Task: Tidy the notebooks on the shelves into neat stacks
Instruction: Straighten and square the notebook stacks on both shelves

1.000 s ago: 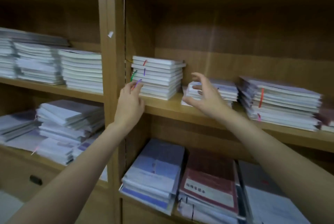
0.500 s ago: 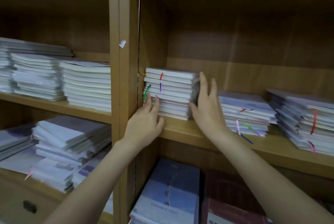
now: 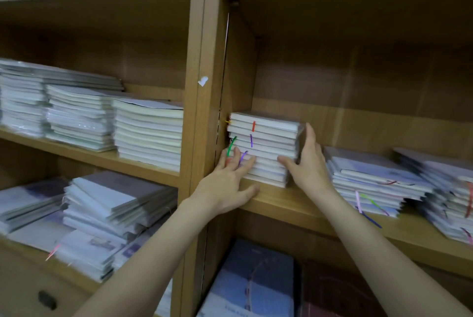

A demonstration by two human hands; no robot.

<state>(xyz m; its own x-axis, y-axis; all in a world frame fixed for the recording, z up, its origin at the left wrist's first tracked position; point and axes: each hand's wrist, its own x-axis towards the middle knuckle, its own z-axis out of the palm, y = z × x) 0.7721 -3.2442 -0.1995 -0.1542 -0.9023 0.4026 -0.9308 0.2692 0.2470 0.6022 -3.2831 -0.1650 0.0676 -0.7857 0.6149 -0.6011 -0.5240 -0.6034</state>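
Furniture: wooden shelving unit (image 3: 202, 35), light brown | Divider: vertical upright at centre | Back panel (image 3: 358, 73): darker wood, shadowed | Drawer handle (image 3: 46, 300): near left

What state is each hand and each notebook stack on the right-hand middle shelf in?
left hand: open, fingers pressed on stack front.
right hand: open, flat against stack side.
stack between the hands: squared, neat.
middle stack: fanned, uneven.
right stack: skewed, partly out of view.
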